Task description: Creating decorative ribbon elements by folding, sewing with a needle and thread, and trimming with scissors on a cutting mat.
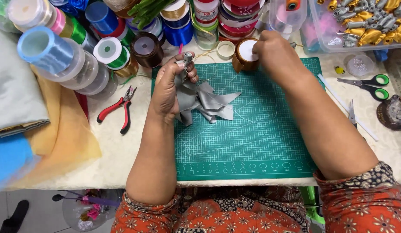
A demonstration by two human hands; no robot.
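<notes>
Two bare hands work above a green cutting mat (252, 142) that fills the middle of the head view. Just left of centre, the left hand (168, 88) is closed around a bunch of grey ribbon pieces (207, 103), thumb and fingers pinched tight on a small rolled grey bud at the top of the bunch; the loose pointed ends fan out to the right and down onto the mat. A thin gold thread (209, 64) curls from that bud over the upper part of the mat. Up and to the right, the right hand (276, 51) has its fingers together at the edge of a brown ribbon spool (244, 55) standing on the mat's top edge; whether they pinch the thread or only touch the spool cannot be told.

Along the top and upper left of the frame, many ribbon rolls (110, 47) in blue, green, red and brown are crowded together. Red-handled pliers (118, 108) lie left of the mat, near the left wrist. At the right edge, green-handled scissors (368, 84) rest on the pale tabletop, well apart from both hands. A clear box of gold and grey ribbon roses (364, 21) sits in the upper right corner. Folded fabric (19, 112) in grey, orange and blue lies at the far left.
</notes>
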